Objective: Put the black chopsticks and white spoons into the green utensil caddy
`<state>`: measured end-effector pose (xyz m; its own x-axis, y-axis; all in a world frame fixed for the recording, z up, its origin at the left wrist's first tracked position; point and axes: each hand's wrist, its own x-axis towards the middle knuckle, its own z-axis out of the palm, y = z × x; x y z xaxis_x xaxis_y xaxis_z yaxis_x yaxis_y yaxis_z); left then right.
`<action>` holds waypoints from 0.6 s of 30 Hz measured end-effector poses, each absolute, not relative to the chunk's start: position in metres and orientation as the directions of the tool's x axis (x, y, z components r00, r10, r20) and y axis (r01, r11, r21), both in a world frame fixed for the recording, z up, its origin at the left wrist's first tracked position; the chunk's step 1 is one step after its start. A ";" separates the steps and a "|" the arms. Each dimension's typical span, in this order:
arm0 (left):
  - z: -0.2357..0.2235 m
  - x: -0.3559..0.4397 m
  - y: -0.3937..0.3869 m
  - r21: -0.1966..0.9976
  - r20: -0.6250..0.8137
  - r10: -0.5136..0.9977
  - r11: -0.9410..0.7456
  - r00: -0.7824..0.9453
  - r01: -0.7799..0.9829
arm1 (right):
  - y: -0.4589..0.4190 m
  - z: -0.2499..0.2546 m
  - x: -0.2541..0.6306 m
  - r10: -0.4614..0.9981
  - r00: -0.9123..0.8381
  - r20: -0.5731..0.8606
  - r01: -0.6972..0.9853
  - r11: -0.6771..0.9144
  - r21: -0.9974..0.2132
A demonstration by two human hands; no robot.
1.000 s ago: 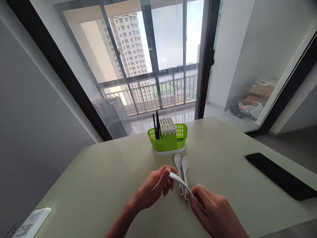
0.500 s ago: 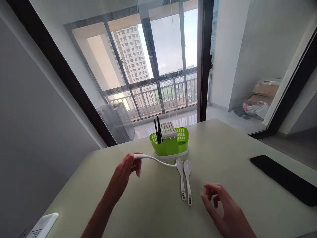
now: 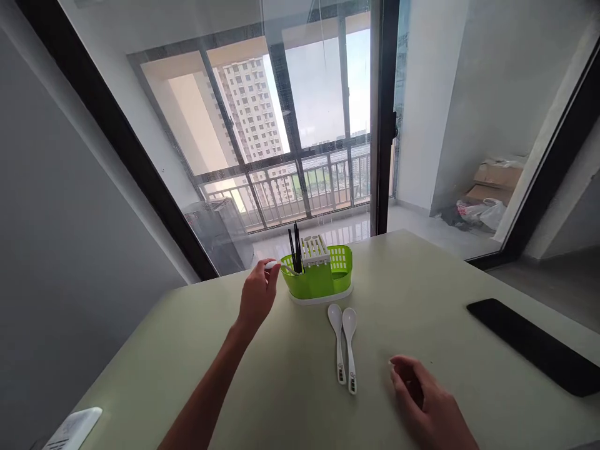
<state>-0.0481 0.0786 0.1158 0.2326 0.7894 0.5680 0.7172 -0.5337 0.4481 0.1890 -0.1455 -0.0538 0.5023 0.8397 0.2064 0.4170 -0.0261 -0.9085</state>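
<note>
My left hand [image 3: 257, 295] is closed on the handle end of a white spoon [image 3: 272, 265], at the left rim of the green cutlery holder [image 3: 319, 278]. The spoon's bowl end dips into the holder's left side. Black chopsticks [image 3: 296, 248] stand in that same left part, beside a white slotted insert [image 3: 315, 249]. Two more white spoons [image 3: 343, 347] lie side by side on the pale green table [image 3: 187, 362], bowls toward the holder. My right hand [image 3: 424, 400] hovers low over the table to the right of them, fingers loosely curled and holding nothing.
A black phone [image 3: 539, 345] lies flat at the table's right. A white remote-like device [image 3: 72, 428] sits at the near left corner. Behind the table are a glass wall and a sliding door [image 3: 382, 119] to a balcony.
My left hand carried the third spoon away from my right hand, forward and left, to the holder's rim. My right hand let go of it and now rests over the table.
</note>
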 end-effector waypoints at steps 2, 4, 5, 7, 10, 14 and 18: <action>0.109 -0.036 0.086 0.397 0.561 0.784 -0.537 0.267 0.745 | -0.146 -0.059 0.189 0.840 0.497 0.219 0.424 -0.015 -0.905; 0.105 -0.026 0.090 0.342 0.533 0.796 -0.512 0.286 0.788 | -0.146 -0.064 0.191 0.842 0.488 0.231 0.434 -0.005 -0.901; 0.103 -0.022 0.091 0.316 0.517 0.805 -0.496 0.292 0.809 | -0.146 -0.066 0.192 0.848 0.476 0.234 0.439 0.001 -0.898; 0.099 -0.015 0.091 0.279 0.495 0.816 -0.474 0.297 0.835 | -0.145 -0.067 0.194 0.860 0.453 0.235 0.446 0.010 -0.895; 0.090 -0.011 0.090 0.261 0.492 0.817 -0.468 0.301 0.844 | -0.145 -0.063 0.194 0.868 0.441 0.231 0.438 0.016 -0.899; 0.076 -0.010 0.089 0.244 0.478 0.819 -0.472 0.318 0.847 | -0.145 -0.057 0.191 0.867 0.444 0.227 0.426 0.019 -0.905; 0.071 -0.008 0.089 0.220 0.476 0.814 -0.476 0.332 0.851 | -0.146 -0.056 0.190 0.867 0.444 0.227 0.419 0.023 -0.908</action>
